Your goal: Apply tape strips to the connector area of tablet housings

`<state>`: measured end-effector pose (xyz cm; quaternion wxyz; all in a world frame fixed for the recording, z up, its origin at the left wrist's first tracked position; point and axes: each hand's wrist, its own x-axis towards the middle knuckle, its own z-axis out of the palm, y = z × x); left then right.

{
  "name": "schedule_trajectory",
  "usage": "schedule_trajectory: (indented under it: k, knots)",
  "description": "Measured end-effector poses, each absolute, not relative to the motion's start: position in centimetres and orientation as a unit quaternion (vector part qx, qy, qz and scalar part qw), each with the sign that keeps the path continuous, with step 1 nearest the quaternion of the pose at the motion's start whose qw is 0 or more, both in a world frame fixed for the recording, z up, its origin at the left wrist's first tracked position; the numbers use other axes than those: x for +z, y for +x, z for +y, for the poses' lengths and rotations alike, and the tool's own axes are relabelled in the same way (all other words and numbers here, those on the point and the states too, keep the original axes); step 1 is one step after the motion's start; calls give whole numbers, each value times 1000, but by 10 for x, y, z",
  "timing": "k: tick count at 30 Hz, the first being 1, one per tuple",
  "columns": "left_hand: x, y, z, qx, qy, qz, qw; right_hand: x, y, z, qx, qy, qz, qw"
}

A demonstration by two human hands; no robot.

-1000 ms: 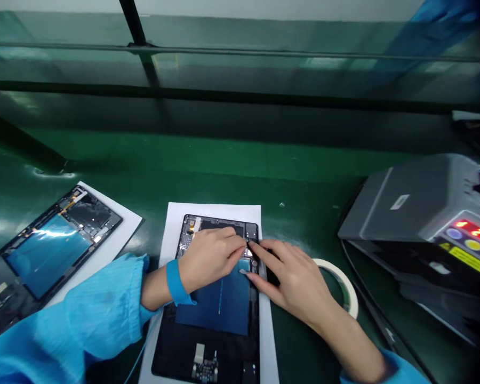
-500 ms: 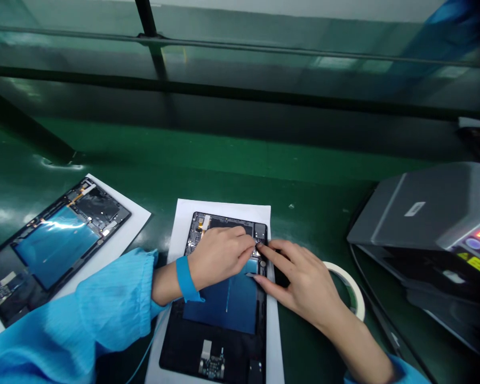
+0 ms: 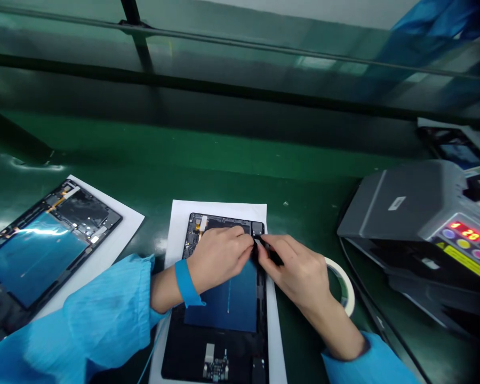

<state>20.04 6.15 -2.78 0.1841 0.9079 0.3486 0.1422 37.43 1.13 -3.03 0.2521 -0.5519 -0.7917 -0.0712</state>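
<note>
An opened tablet [image 3: 220, 320], with a blue battery area and exposed circuit boards, lies on a white sheet [image 3: 278, 362] in front of me. My left hand [image 3: 222, 253], wearing a blue wrist strap [image 3: 187, 282], rests over the tablet's upper half with its fingers pinched together near the right edge. Just beside those fingertips, my right hand [image 3: 298, 269] brings thumb and forefinger together over the upper right corner. Something small and dark, with a pale bit, shows between the two hands. What either pinch holds is too small to make out.
A second opened tablet [image 3: 36, 256] lies on white paper at left. To the right are a roll of cream tape [image 3: 349, 293] and a grey machine [image 3: 400, 208] with a lit red display and a cable. Another device [image 3: 456, 146] lies behind the machine.
My right thumb has come up to meet the forefinger by the left fingertips; before, they were spread apart. The left hand keeps its place on the tablet. The view has shifted rightward.
</note>
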Motion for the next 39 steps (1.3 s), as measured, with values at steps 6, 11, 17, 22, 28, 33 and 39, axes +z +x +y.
schedule_trajectory:
  k: [6,11,17,22,28,33,39]
  knots:
    - [-27,201,61,139,910,345,185,-31,376,10,-70,-552,-796,240]
    - [-27,201,61,135,911,344,184,-32,376,11,-71,-550,-799,234]
    - [-28,201,60,139,911,344,181,-33,376,11,-75,-551,-798,231]
    - [-29,201,61,148,911,343,175,-32,376,11,-81,-548,-800,230]
    - [-29,201,60,160,909,345,168,-32,376,11,-77,-552,-799,227]
    - [-30,201,60,155,911,344,168,-32,376,12,-60,-556,-798,224]
    - [-27,201,60,140,912,348,168,-33,377,13,-11,-552,-797,244]
